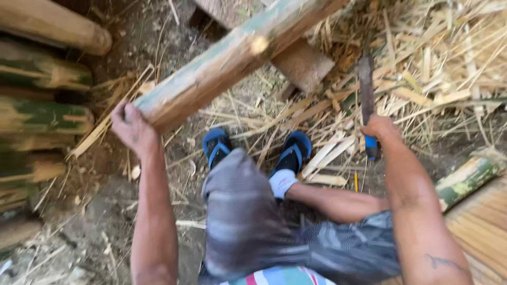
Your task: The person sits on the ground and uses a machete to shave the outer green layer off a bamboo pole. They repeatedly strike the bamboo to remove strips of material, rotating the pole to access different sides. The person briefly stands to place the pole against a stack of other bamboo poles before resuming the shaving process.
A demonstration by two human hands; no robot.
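The person sits low and looks down at their own legs and feet. The left hand [132, 128] is closed on the near end of a thick bamboo pole [232, 58]. The pole is tilted and runs up and away to the far right. It is pale where the skin is cut off, with some green left on it. It lies across a block of wood [302, 64] on the ground.

The right hand [381, 129] is wrapped tight on the blue handle of a long knife [366, 92]. The dark blade points away, over a heap of dry bamboo strips [443, 58] on the right.

Between the two hands are two feet in blue sandals [217, 146], resting on the dirt ground [100, 211]. One ankle has a white wrap on it.

On the far left lies a stack of green bamboo logs [42, 116]. Another short green piece of bamboo [467, 179] lies near on the right, just beside the right arm.
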